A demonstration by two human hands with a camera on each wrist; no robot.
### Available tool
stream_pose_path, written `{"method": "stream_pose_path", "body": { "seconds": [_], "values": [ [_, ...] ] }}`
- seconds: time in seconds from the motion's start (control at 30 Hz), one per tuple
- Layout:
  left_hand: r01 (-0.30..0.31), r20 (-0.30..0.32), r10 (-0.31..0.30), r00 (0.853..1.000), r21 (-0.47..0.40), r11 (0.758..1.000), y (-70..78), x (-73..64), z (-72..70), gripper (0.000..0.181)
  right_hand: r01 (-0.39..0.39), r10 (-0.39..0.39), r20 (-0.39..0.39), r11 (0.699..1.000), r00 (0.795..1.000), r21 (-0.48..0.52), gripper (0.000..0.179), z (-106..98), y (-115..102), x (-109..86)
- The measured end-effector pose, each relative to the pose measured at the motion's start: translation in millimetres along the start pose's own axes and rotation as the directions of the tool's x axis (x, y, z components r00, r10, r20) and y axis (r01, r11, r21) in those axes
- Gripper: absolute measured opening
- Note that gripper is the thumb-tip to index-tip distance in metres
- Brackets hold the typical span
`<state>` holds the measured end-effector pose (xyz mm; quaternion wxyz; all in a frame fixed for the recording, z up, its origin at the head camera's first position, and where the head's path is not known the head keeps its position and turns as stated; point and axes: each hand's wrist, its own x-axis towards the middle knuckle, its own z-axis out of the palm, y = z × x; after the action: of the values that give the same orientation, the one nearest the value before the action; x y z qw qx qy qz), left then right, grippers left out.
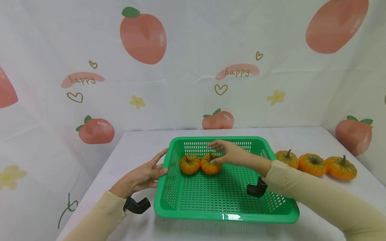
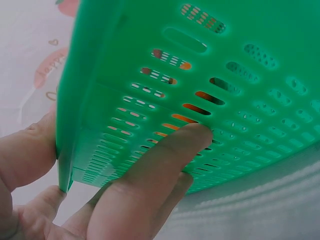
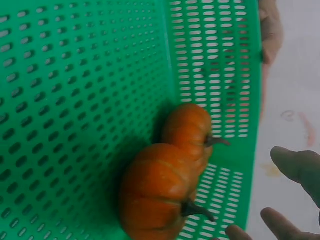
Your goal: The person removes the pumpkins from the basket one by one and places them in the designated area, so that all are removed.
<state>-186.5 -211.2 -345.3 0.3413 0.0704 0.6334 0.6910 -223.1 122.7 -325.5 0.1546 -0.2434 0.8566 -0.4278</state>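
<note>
A green plastic basket (image 1: 224, 217) with slotted walls holds two small orange pumpkins, the left pumpkin (image 1: 189, 165) and the right pumpkin (image 1: 210, 167), side by side near its back left corner. My left hand (image 1: 141, 177) holds the basket's left rim; in the left wrist view its fingers (image 2: 160, 165) lie against the slotted outer wall. Over the pumpkins is my right hand (image 1: 230, 154), its fingers spread and loosely bent with nothing in them. In the right wrist view, both pumpkins sit on the basket floor, clear of the right fingertips (image 3: 282, 155).
To the right of the basket, a row of pumpkins stands on the white table (image 1: 138, 144): a near-basket pumpkin (image 1: 284, 160), a middle pumpkin (image 1: 312, 164) and an outer pumpkin (image 1: 341, 168). A white printed cloth (image 1: 181, 87) hangs behind the table.
</note>
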Motion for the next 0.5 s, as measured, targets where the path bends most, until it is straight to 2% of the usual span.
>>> {"method": "stream_pose_path", "body": {
  "seconds": [0.17,0.3,0.5],
  "values": [
    [-0.001,0.003,0.001,1.000,0.000,1.000,-0.2,0.1,-0.1,0.090,-0.059,0.059,0.009,0.998,0.998,-0.035,0.061,4.6,7.7,7.9],
    [-0.002,0.005,0.002,1.000,-0.002,1.000,-0.5,0.2,-0.4,0.091,-0.064,0.065,0.005,0.995,0.998,-0.073,0.061,8.0,13.7,12.6],
    [0.000,0.006,0.000,1.000,0.001,1.000,-0.3,0.6,-0.8,0.092,-0.070,0.071,0.019,0.995,0.997,-0.068,0.061,10.4,22.5,17.5]
  ]
}}
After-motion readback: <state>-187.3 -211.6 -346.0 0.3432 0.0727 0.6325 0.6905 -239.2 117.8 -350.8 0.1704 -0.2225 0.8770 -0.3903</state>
